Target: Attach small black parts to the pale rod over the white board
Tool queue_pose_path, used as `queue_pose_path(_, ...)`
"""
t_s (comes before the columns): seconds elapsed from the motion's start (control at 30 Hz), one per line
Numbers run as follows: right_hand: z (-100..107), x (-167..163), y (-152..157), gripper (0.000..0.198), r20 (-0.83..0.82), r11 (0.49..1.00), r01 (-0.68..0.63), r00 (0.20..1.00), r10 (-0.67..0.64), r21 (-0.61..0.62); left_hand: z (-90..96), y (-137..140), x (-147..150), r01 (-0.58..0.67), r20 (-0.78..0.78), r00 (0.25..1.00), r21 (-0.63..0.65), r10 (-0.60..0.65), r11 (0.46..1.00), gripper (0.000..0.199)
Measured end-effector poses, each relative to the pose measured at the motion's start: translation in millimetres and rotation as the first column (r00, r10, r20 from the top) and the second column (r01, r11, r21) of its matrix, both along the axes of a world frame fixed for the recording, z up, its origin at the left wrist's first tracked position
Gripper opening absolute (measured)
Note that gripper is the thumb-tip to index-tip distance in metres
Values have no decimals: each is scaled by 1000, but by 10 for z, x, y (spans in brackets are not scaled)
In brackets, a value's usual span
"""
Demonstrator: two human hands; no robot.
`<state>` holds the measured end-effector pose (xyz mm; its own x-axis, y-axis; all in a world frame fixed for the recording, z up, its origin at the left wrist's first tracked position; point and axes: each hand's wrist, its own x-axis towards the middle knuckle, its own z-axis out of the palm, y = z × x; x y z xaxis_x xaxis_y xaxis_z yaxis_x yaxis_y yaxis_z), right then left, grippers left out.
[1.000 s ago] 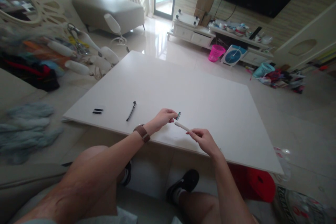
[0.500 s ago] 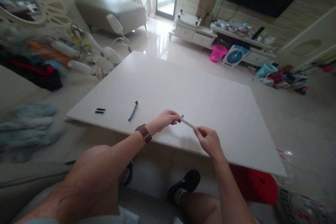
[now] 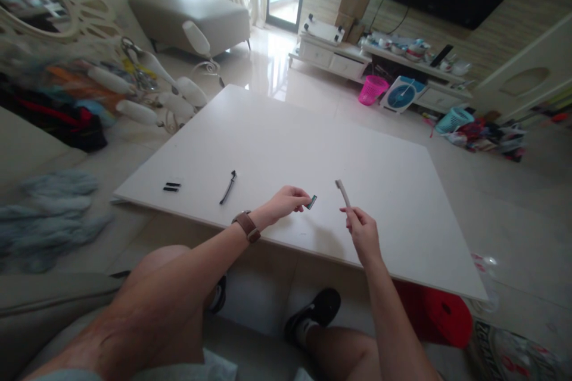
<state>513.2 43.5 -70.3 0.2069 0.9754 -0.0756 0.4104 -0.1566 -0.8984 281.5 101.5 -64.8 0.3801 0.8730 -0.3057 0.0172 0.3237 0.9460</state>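
Pinched in the fingers of my left hand (image 3: 292, 199) is a small flat razor cartridge (image 3: 311, 202), dark with a green face. My right hand (image 3: 363, 227) grips a slim grey razor handle (image 3: 343, 191) by its lower end, with its head end tilted up. The handle and cartridge are apart, both held over the white table (image 3: 286, 143). Left of my left hand lies a black razor (image 3: 227, 187), head end pointing away from me. Farther left, two short black strips (image 3: 171, 187), perhaps cartridges, lie side by side.
The table's near edge runs under my forearms. Beneath its right side is a red stool-like object (image 3: 440, 312). A white lamp (image 3: 176, 107) with several shades stands beyond the left edge. Across the floor are a pink basket (image 3: 372, 90) and a fan (image 3: 402, 94).
The grey handle has come away from the cartridge. My right hand has shifted right and turned the handle more upright, while the left hand stays nearly in place with the cartridge.
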Motion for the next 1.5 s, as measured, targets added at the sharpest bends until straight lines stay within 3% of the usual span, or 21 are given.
queue_pose_path(0.13,51,-241,-7,47,-410,995,-16,912,-25,-95,47,-55,64,70,-123,991,204,-46,976,17)
queue_pose_path(0.23,115,-418,-16,49,-569,990,-36,821,-48,-135,103,-140,99,121,-202,979,440,-32,890,15)
queue_pose_path(0.37,146,-530,-39,41,-615,990,-40,787,-51,-133,162,-277,82,234,-352,936,655,15,719,18)
queue_pose_path(0.43,122,-545,-60,37,-604,990,-38,795,-52,-134,168,-335,62,306,-425,905,680,19,666,21)
queue_pose_path(0.5,80,-544,-84,37,-593,991,-24,803,-58,-131,158,-373,56,340,-465,885,683,25,647,21)
queue_pose_path(0.57,35,-527,-105,39,-573,993,12,816,-78,-118,131,-385,75,314,-457,889,665,37,677,20)
queue_pose_path(0.67,-17,-479,-115,45,-533,992,62,839,-112,-112,50,-351,145,156,-336,940,568,55,808,16)
queue_pose_path(0.77,-58,-427,-92,45,-484,992,68,868,-113,-109,-55,-279,223,32,-129,992,314,9,949,17)
queue_pose_path(0.83,-85,-403,-67,45,-431,994,61,898,-94,-89,-106,-232,259,31,-25,999,165,-27,986,21)
queue_pose_path(1.03,-165,-359,-17,45,-315,998,3,949,-21,-58,-140,-164,310,4,15,1000,76,-5,997,23)
queue_pose_path(1.3,-174,-319,-39,34,-211,1000,-12,977,13,4,-170,-209,353,2,-45,999,128,4,992,19)
queue_pose_path(1.5,-61,-381,-125,37,13,998,-45,999,45,33,-152,-121,262,-208,-20,977,120,212,971,13)
